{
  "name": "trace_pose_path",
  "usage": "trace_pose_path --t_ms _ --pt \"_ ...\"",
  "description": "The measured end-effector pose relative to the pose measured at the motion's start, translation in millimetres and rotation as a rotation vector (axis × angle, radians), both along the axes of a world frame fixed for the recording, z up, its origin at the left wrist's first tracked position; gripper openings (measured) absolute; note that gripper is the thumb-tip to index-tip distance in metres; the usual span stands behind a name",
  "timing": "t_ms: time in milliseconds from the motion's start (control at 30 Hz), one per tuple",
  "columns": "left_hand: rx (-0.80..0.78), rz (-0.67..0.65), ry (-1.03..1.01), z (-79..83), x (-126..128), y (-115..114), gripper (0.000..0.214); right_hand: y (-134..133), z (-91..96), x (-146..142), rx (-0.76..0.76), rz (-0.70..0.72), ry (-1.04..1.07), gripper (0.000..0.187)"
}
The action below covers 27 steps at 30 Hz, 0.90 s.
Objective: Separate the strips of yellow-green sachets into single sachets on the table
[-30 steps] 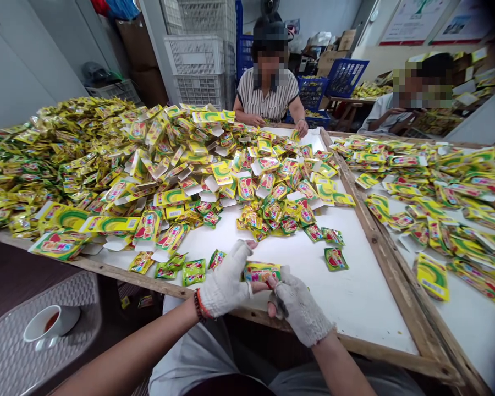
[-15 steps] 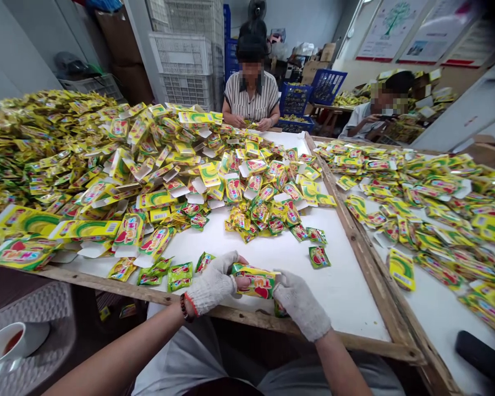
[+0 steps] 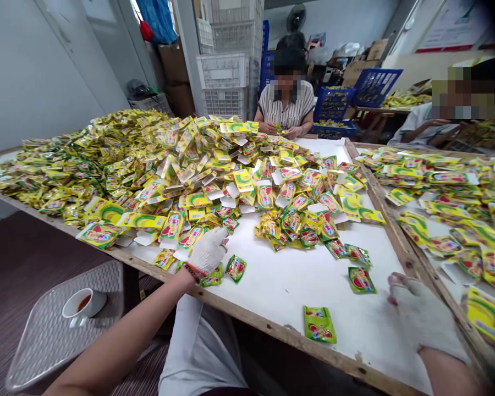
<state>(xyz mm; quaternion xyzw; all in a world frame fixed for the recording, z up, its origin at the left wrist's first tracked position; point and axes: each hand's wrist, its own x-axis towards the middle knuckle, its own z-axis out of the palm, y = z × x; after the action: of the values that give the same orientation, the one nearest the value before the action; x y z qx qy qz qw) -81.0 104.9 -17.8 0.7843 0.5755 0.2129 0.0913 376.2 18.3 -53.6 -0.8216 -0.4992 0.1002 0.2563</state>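
My left hand (image 3: pixel 208 250), in a white knit glove, reaches to the near left edge of a big heap of yellow-green sachets and flat cartons (image 3: pixel 148 165). Its fingers curl down over the flat cartons (image 3: pixel 177 231) and loose sachets (image 3: pixel 236 268); what they grip is hidden. My gloved right hand (image 3: pixel 421 313) lies by the wooden rail (image 3: pixel 379 192) at the right, fingers loosely apart and nothing in them. A single green sachet (image 3: pixel 319 323) lies near the front edge, and another sachet (image 3: pixel 361 279) sits just left of my right hand.
A person in a striped top (image 3: pixel 287 102) works at the far end and another person (image 3: pixel 433 121) sits at the right. A second table (image 3: pixel 449 181) holds more cartons. White crates (image 3: pixel 225 77) and blue crates (image 3: pixel 373 85) stand behind. A cup (image 3: pixel 83 303) sits on a grey tray, lower left.
The filled carton both hands held is no longer in them. My left hand moved left to the pile's edge; my right hand swung right to the rail. The view shifted.
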Motion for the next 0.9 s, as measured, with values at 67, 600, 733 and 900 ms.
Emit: trace_pose_path --t_ms 67,600,733,900 --pt "0.025 -0.038 0.023 -4.6 8 13 0.016 14 -6.5 -6 -0.119 0.027 -0.051 0.063" --pt "-0.057 -0.158 -0.103 -2.6 103 52 0.018 16 12.2 -109 -0.014 0.32 0.479 0.027" --pt "-0.193 -0.186 -0.316 -7.1 99 13 0.02 9 30.9 -143 0.046 0.378 0.743 0.031" --pt "-0.67 -0.237 -0.889 -7.5 98 -38 0.031 10 42.1 -179 0.042 0.452 0.657 0.023"
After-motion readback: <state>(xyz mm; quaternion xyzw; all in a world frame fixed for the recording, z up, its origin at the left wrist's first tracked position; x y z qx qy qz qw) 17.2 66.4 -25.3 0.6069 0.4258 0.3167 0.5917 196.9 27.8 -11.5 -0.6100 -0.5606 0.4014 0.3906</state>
